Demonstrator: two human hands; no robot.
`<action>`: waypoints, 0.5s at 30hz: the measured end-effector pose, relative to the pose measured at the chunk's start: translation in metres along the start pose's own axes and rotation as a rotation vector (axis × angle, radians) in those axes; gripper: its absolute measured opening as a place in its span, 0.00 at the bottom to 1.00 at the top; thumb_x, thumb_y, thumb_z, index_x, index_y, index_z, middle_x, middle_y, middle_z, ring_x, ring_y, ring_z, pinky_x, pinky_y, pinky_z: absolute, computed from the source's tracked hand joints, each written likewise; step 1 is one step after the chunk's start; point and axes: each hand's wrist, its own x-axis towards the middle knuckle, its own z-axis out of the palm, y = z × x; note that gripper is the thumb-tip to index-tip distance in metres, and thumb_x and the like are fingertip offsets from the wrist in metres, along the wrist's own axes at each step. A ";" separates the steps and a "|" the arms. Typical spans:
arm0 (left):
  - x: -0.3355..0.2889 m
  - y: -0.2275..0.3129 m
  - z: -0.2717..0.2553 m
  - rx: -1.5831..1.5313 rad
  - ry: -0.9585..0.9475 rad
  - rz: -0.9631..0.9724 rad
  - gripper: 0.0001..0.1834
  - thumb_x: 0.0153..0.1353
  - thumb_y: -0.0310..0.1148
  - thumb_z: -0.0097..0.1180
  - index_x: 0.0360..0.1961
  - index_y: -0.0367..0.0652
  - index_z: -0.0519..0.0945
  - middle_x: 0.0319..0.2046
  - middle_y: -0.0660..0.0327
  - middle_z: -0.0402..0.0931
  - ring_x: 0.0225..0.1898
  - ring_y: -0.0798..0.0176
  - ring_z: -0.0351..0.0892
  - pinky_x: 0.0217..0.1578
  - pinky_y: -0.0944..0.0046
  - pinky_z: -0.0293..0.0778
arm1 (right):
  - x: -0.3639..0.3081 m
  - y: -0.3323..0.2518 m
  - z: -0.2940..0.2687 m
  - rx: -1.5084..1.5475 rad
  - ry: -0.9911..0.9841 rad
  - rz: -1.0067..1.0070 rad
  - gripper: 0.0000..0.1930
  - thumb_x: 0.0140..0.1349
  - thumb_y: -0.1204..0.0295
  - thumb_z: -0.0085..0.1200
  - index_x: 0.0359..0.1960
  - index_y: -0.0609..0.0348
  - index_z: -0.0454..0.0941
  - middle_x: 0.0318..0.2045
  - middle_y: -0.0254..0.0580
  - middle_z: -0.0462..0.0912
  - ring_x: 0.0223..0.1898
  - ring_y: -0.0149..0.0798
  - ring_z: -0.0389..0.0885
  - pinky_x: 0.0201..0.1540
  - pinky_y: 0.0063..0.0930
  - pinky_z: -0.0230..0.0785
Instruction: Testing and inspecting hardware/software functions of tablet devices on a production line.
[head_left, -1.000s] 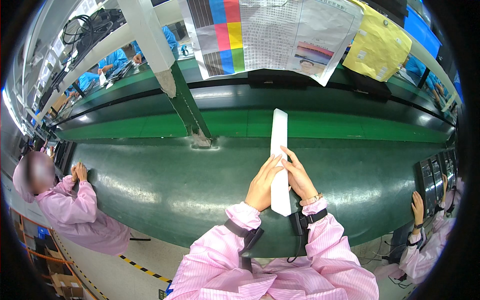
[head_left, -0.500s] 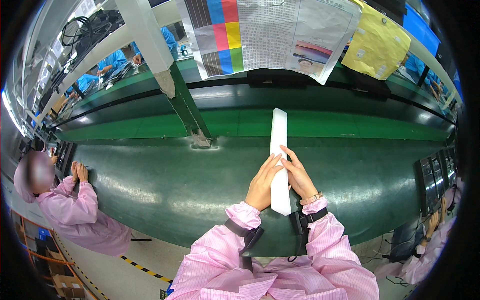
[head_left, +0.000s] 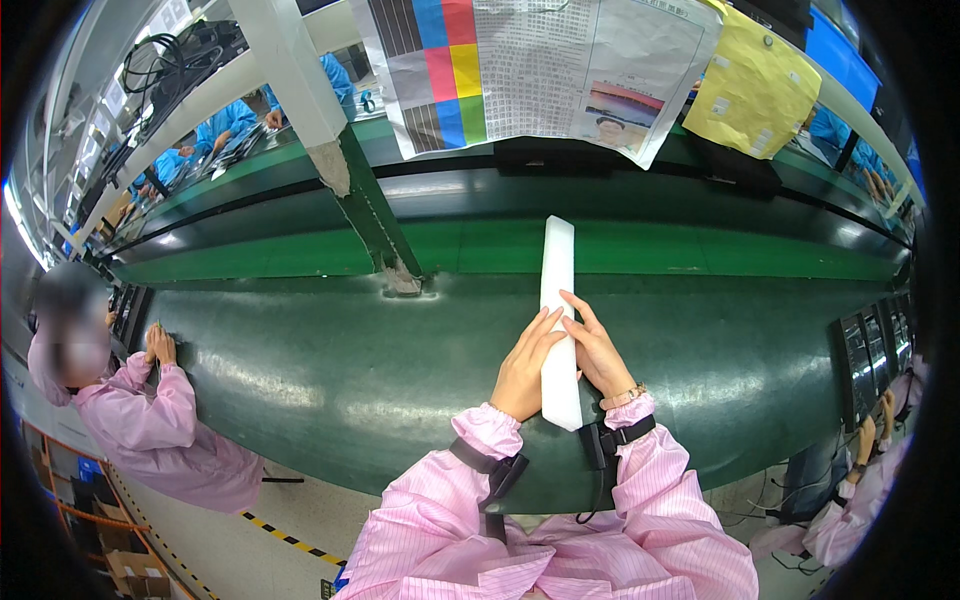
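A long, slim white bar [head_left: 558,260] with flat faces points away from me over the dark green worktop; its material I cannot make out. My left hand [head_left: 520,372] lies along its left side, fingers bent over the upper face. From the right, my right hand [head_left: 600,358] closes on the same bar, with its fingertips close to those of the left. The far end of the bar sticks out well past my fingers, and its near end shows between my wrists. Some fingers are hidden beneath or behind it.
A green-and-white post [head_left: 370,210] rises from the worktop [head_left: 300,350] ahead to the left. Printed sheets [head_left: 540,80] and a yellow sheet [head_left: 755,85] hang ahead. Black trays [head_left: 862,365] stand at the right. A person in pink [head_left: 150,420] works at the left.
My hands and the white bar look unmoved. At the left edge the co-worker's head area looks different, and at the right edge another person's hands have shifted slightly.
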 end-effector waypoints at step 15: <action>-0.001 0.000 0.001 -0.005 0.000 -0.004 0.30 0.45 0.34 0.72 0.50 0.40 0.73 0.60 0.48 0.68 0.65 0.43 0.65 0.58 0.50 0.71 | -0.002 -0.001 0.001 0.009 -0.001 -0.005 0.25 0.70 0.69 0.50 0.68 0.49 0.60 0.50 0.43 0.75 0.52 0.34 0.74 0.55 0.29 0.69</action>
